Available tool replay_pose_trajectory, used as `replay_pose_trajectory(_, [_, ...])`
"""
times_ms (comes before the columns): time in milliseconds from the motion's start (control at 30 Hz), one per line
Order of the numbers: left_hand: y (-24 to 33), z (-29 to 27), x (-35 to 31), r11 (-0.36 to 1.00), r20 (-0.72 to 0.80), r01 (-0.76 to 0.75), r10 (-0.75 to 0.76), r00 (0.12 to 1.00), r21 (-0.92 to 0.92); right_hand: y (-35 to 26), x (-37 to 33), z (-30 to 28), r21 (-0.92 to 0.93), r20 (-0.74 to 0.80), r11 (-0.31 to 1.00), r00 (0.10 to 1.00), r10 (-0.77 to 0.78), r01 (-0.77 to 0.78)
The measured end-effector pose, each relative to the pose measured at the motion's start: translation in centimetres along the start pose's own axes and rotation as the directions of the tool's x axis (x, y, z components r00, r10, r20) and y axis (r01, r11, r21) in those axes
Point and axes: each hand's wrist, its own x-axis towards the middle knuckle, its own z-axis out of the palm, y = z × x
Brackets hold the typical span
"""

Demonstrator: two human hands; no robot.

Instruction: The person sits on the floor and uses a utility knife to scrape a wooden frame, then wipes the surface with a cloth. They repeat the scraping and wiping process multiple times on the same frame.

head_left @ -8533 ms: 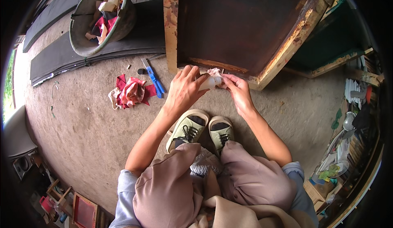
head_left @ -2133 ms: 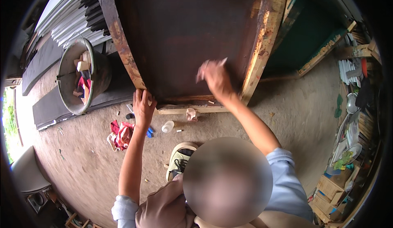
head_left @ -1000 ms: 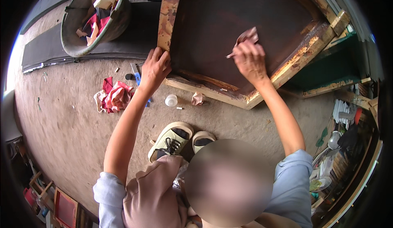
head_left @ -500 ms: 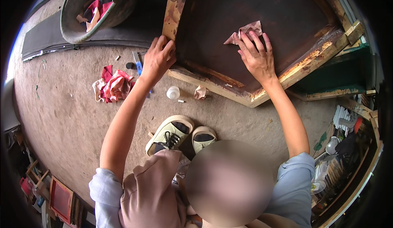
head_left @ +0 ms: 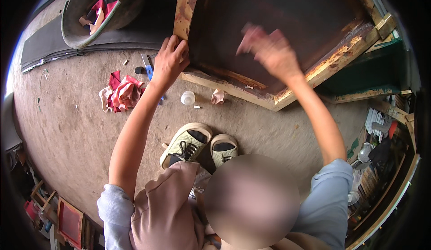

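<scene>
A large wooden frame (head_left: 224, 86) with a dark mesh screen (head_left: 251, 7) stretched across it leans before me, its bars stained with reddish-brown paint. My left hand (head_left: 169, 61) is closed round the lower end of the frame's left bar. Over the dark screen, my right hand (head_left: 277, 57) is smeared by motion and carries a pinkish cloth (head_left: 256, 39) at its fingertips. Whether the cloth touches the screen at this instant is hard to see. Near the bottom corner, a small white piece (head_left: 249, 87) lies on the inner edge.
On the concrete floor are crumpled red and pink rags (head_left: 125, 93), a blue-handled cutter (head_left: 147, 66), a black cap (head_left: 138, 70), a white bottle (head_left: 187, 98) and a crumpled scrap (head_left: 217, 96). A bucket (head_left: 74, 21) with rags lies upper left. A green-screened frame (head_left: 363, 84) stands right.
My right hand has swept a little left across the screen, and the cloth has moved with it and bunched up. My left hand keeps its grip on the frame. The view has shifted slightly.
</scene>
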Motion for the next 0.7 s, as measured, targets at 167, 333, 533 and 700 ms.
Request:
replay_pose_trajectory(167, [0.5, 0.1, 0.5, 1.0, -0.011, -0.019, 0.019, 1.0, -0.001, -1.8, 2.5, 0.6, -0.139, -0.188, 0.862, 0.867, 0.461, -0.488])
replay_pose_trajectory(333, [0.8, 0.4, 0.1, 1.0, 0.012, 0.012, -0.012, 1.0, -0.001, -6.9, -5.9, 3.2, -0.021, 0.217, 1.0, 0.976, 0.023, -0.019])
replay_pose_trajectory(533, [0.2, 0.0, 0.4, 1.0, 0.017, -0.016, 0.016, 1.0, 0.002, -0.3, 2.0, -0.6, -0.101, -0.227, 0.802, 0.798, 0.558, -0.589])
replay_pose_trajectory(700, [0.3, 0.1, 0.4, 1.0, 0.027, -0.003, 0.003, 1.0, -0.029, -6.6, 2.2, 3.1, 0.062, 0.053, 0.997, 0.997, 0.048, -0.051])
